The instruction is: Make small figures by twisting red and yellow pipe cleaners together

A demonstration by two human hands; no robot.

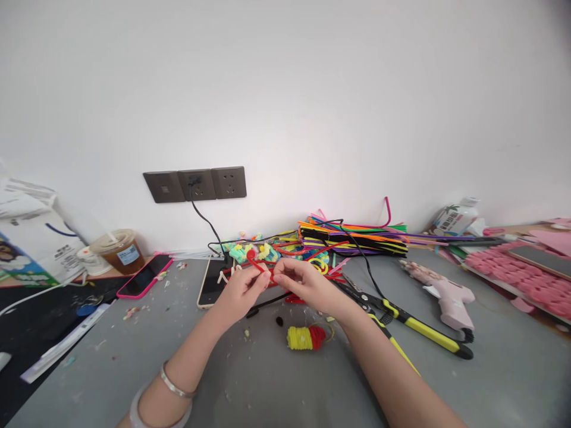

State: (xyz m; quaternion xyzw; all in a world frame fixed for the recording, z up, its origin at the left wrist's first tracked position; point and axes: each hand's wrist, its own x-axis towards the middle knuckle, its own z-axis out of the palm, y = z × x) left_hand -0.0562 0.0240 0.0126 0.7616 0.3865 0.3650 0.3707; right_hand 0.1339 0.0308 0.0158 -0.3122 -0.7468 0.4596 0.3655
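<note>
My left hand [244, 289] pinches a red pipe cleaner [252, 257], whose curled end sticks up above the fingers. Close beside it, my right hand [303, 282] has thumb and fingertips closed at the same red strand; the exact grip point is hidden by the fingers. Below the hands, a yellow and red coiled pipe-cleaner piece [306, 337] lies on the grey mat, with a small black piece [279, 321] near it. Yellow-and-black handled pliers [414, 330] rest under and beyond my right forearm. Behind the hands lie loose red and yellow pipe cleaners [317, 264].
A thick bundle of coloured pipe cleaners [352, 238] lies against the wall. To the right are a pink glue gun [446, 294] and a pink keyboard [521, 276]. Leftward stand a drink cup [120, 252] and a pink-edged phone [146, 276]. A black cable [206, 217] hangs from the socket.
</note>
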